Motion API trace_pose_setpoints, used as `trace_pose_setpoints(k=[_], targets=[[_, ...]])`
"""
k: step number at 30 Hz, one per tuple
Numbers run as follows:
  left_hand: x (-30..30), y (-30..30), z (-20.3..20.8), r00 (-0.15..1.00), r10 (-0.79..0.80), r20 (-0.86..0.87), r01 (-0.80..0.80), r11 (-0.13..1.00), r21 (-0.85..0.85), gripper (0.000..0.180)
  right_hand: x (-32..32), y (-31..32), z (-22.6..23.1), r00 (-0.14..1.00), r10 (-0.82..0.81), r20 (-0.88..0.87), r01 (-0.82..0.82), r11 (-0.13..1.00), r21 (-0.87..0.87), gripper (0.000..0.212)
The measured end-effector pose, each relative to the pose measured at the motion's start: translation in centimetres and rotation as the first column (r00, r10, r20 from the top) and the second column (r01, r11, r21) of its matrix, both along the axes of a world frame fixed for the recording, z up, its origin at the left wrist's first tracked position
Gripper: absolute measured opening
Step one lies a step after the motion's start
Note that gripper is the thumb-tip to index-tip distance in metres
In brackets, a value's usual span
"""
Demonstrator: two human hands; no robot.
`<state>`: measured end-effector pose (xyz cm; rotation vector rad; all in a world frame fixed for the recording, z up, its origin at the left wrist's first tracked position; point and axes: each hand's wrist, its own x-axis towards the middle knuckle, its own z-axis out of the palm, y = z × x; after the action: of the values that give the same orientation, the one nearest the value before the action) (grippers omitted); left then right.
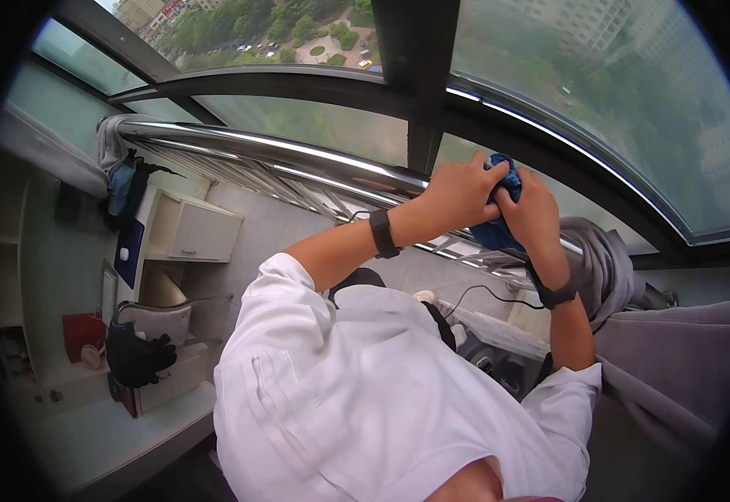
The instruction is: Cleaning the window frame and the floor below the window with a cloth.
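Gripping a crumpled dark-blue cloth (499,238) with both bare hands. Left hand (455,197) pinches its upper edge; right hand (536,219) has curled fingers bunching it from the other side. Both sets of fingers closed on fabric, nearly meeting; exact fingertip contact partly hidden by folds.

Cloth sits between the fingers, loose part sagging just below them, near the shiny tubular metal rail (281,151) that runs off to the fingers' left. Can't tell if cloth touches rail.

Handling, my read: light, limp, not fragile, low slip risk if dry; dampness can't be judged. Holds no shape, so best grip is a thick bunch or two opposite edges, not a single fold.

Containers: white box-like bin (499,331) well below the fingers, partly cut off by the white shirt (390,385). Dark and grey items around it; can't tell which are inside. White wooden cabinet (206,232) well left of and below the fingers: door shut, contents hidden.

Also: soft grey draped fabric (601,263) just right of and below the right fingers.
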<state>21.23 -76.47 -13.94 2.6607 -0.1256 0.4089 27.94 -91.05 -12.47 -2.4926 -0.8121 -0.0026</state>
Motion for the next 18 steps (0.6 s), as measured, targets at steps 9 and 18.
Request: trace_pose_setpoints(k=[9, 18], targets=[[-6.8, 12.9, -0.3, 0.996, 0.091, 0.013, -0.091, 0.996, -0.003, 0.061, -5.6, 13.5, -1.3, 0.991, 0.058, 0.117, -0.067, 0.995, 0.077, 0.034], [-18.7, 34.3, -2.0, 0.885, 0.428, 0.181, -0.444, 0.894, 0.059, 0.067, -15.0, 37.1, -1.9, 0.924, 0.295, 0.243, -0.338, 0.928, 0.156, 0.036]])
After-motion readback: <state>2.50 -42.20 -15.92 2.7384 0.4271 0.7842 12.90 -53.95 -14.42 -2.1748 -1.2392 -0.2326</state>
